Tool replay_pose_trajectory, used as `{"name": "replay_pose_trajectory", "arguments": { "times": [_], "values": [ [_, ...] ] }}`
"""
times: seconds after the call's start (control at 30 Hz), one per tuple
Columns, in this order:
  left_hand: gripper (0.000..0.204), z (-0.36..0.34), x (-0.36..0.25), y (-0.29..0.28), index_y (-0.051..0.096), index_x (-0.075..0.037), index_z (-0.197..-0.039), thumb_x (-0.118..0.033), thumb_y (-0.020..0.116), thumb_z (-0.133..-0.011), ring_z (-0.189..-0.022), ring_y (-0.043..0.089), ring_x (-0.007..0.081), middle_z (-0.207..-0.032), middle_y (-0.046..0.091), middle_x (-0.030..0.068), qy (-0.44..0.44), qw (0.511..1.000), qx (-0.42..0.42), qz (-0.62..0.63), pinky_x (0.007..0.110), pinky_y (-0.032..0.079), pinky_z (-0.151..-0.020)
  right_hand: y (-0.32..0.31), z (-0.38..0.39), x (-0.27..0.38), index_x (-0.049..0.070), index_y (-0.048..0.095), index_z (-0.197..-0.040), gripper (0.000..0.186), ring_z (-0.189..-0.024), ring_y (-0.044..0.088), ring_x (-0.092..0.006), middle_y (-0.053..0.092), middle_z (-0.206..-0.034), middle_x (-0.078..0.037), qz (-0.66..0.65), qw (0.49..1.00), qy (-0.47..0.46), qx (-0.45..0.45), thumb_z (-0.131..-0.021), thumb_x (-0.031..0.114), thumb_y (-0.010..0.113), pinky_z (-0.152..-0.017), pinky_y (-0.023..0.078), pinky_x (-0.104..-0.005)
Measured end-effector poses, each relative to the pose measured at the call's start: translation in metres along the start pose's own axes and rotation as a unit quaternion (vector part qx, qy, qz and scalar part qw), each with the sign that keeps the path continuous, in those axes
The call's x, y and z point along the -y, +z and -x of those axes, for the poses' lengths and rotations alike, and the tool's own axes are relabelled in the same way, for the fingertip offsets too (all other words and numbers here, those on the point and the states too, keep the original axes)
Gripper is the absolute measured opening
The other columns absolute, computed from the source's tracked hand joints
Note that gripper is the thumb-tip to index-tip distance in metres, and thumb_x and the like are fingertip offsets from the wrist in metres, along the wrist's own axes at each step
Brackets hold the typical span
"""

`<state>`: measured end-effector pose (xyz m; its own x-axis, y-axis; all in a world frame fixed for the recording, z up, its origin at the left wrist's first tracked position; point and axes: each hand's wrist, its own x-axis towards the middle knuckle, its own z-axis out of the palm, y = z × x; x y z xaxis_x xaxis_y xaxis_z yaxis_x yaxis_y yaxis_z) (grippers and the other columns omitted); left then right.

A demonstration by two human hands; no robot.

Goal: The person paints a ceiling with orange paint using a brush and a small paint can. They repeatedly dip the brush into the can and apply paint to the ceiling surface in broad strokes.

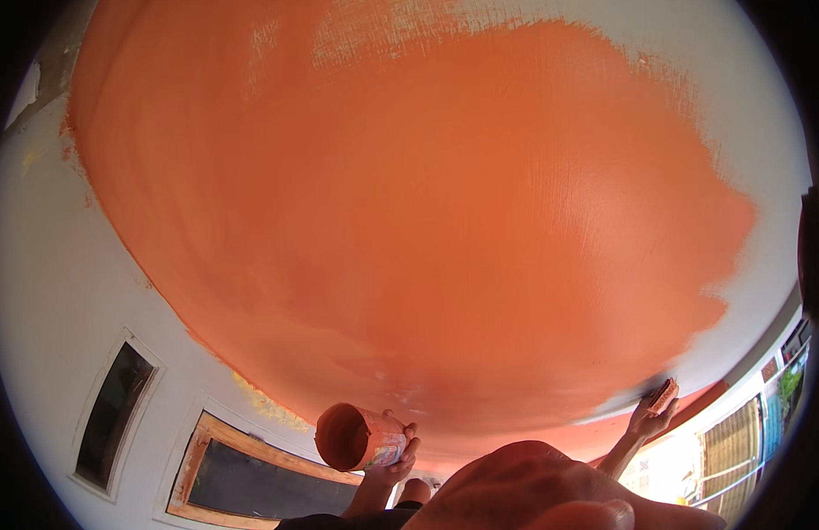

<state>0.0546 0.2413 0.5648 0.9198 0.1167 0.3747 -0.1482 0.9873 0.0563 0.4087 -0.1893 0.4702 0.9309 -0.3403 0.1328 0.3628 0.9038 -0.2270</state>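
My left hand (402,463) grips a paint-smeared pot (385,440) from its side. The pot is tilted so that its open mouth faces left, and its inside is coated orange; how much paint it holds I cannot tell. Off to the right, my raised right hand (644,424) is closed round a wide paintbrush (664,397) covered in orange paint. The brush is close to the ceiling's painted edge; whether it touches is unclear. Overhead, a large orange painted area (445,203) covers most of the ceiling, with streaky, ragged edges at the top and right.
Off-white ceiling (754,115) borders the orange along the right. A white wall (65,283) on the left has a narrow dark window (115,415) and a wood-framed dark opening (259,481). Bright daylight enters at lower right, beside a tan slatted panel (730,455).
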Motion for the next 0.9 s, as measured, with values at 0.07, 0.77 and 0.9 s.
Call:
{"name": "replay_pose_trajectory", "arguments": {
  "times": [0.07,0.77,0.9],
  "values": [
    [0.041,-0.009,0.006,0.017,0.053,-0.027,-0.148,-0.032,0.047,-0.108,-0.088,0.057,0.0314,-0.122,0.049,0.0216,-0.011,1.000,0.014,0.000,0.027,0.056,-0.055,0.003,0.003,0.000,-0.003,0.052,-0.138,0.051,-0.135,0.047,-0.0245,0.054,-0.141,-0.013,-0.041,0.995,0.032,0.088,-0.108,0.038,0.050,-0.116,0.037,-0.0423],
    [0.048,-0.089,0.045,0.139,0.048,-0.022,-0.152,-0.033,0.055,-0.105,-0.094,0.056,0.0270,-0.128,0.045,0.0183,-0.069,0.997,0.003,-0.022,0.026,0.054,-0.064,0.145,-0.014,0.066,-0.012,0.060,-0.128,0.037,-0.120,0.059,-0.0247,0.062,-0.129,-0.018,0.119,0.986,-0.116,-0.008,-0.109,0.016,0.044,-0.118,0.041,-0.0353],
    [0.049,-0.097,0.050,0.145,0.048,-0.022,-0.151,-0.033,0.056,-0.105,-0.094,0.057,0.0267,-0.128,0.046,0.0179,-0.069,0.997,-0.009,-0.013,0.025,0.055,-0.064,0.181,-0.013,0.075,-0.008,0.065,-0.125,0.028,-0.108,0.065,-0.0224,0.068,-0.120,-0.015,0.404,0.881,-0.235,-0.069,-0.104,0.008,0.055,-0.106,0.048,-0.0315]
  ]
}}
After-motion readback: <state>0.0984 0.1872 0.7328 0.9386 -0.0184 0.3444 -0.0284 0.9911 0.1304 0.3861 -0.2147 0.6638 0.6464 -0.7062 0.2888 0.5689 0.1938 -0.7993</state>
